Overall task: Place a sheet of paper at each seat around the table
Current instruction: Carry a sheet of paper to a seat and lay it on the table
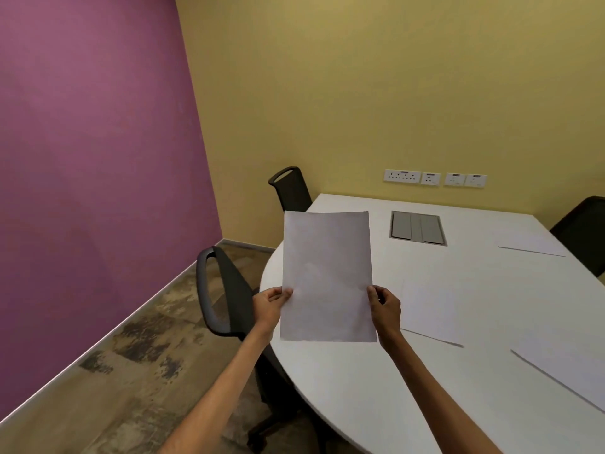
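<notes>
The sheet of paper (327, 276) is held up off the table (343, 404), nearly upright and facing the person, over the rounded left end of the tabletop. The left hand (270, 306) pinches its left edge low down, thumb on the front face and fingers curled behind. The right hand (386, 309) pinches the right edge at about the same height in the same way. The top of the sheet stands free with only a slight bow.

Three other sheets already lie flat on the tabletop: one near the far right edge (530, 245) in front of the right-hand chair (582, 231), one toward the middle (429, 309), and one at the near right (569, 365). Two black chairs stand along the left edge, the nearer chair (222, 290) just beside the rounded end and the far chair (291, 188) by the far left corner. No sheet shows in front of either of them.

The paper is very light, thin and limp, so it will probably flop or catch air if held by one corner. A two-sided pinch at the edges, as here, keeps it flat. On the smooth white top it is likely to slide easily, so I judge it best laid down edge first at the seat by the nearer chair and then let go
</notes>
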